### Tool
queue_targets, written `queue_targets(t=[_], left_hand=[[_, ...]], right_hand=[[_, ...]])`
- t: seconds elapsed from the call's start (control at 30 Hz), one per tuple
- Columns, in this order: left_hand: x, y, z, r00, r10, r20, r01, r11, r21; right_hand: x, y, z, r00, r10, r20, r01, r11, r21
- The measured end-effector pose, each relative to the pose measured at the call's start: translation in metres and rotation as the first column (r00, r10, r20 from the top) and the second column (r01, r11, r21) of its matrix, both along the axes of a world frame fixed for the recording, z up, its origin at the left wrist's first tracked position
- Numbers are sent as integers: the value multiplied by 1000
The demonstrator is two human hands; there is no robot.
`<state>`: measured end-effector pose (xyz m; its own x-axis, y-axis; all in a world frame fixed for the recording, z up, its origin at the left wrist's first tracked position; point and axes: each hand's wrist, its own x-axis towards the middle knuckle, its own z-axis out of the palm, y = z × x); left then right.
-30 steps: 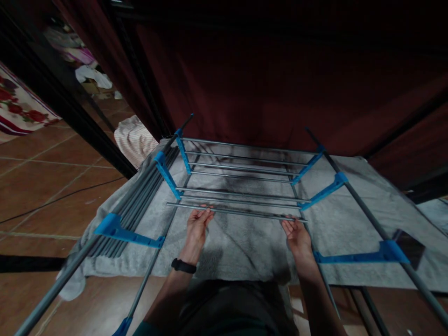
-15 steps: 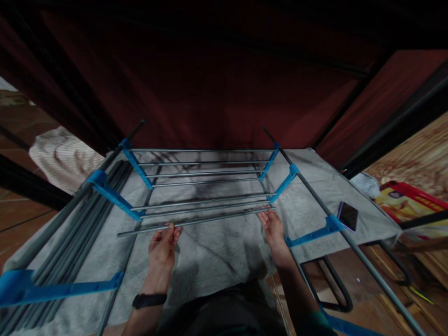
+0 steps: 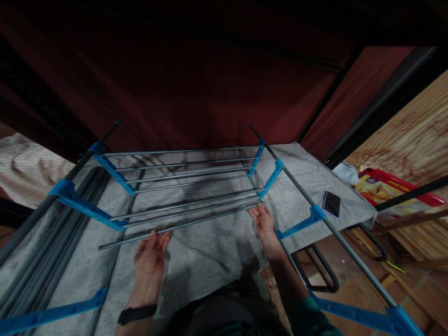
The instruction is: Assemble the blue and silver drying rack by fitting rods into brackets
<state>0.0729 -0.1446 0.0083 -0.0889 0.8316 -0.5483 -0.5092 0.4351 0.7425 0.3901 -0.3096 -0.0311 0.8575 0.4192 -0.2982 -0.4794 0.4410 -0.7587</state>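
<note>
A drying rack (image 3: 185, 179) of grey metal rods and blue plastic brackets stands over a grey towel (image 3: 210, 254). A loose grey rod (image 3: 182, 225) runs across its near side. My left hand (image 3: 150, 256), with a black watch on the wrist, holds that rod left of its middle with fingers curled under it. My right hand (image 3: 262, 219) pinches the rod's right end beside a blue bracket (image 3: 269, 179).
A dark phone (image 3: 331, 204) lies on the towel's right corner. A bundle of grey rods (image 3: 45, 261) lies at the left. A red and yellow package (image 3: 392, 191) and wooden boards sit at the right. A dark red curtain hangs behind. A striped cloth (image 3: 24, 170) lies far left.
The view has swung to the right. The rod's left end has dropped lower and nearer to me, so it now lies slanted. Both hands stay on it.
</note>
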Motion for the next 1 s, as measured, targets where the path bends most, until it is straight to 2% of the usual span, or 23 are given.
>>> queue_targets(t=[0.33,0.63,1.0], left_hand=[[0,1,-1,1000,-8,13,8,1000,3],[-2,0,-3,1000,-16,3,16,1000,8],[-3,-1,-5,999,-34,-26,35,999,13]], right_hand=[[-1,1,4,997,59,55,-62,997,43],[2,1,-2,998,27,57,-26,1000,-8],[0,1,-1,999,8,31,-8,1000,-11]])
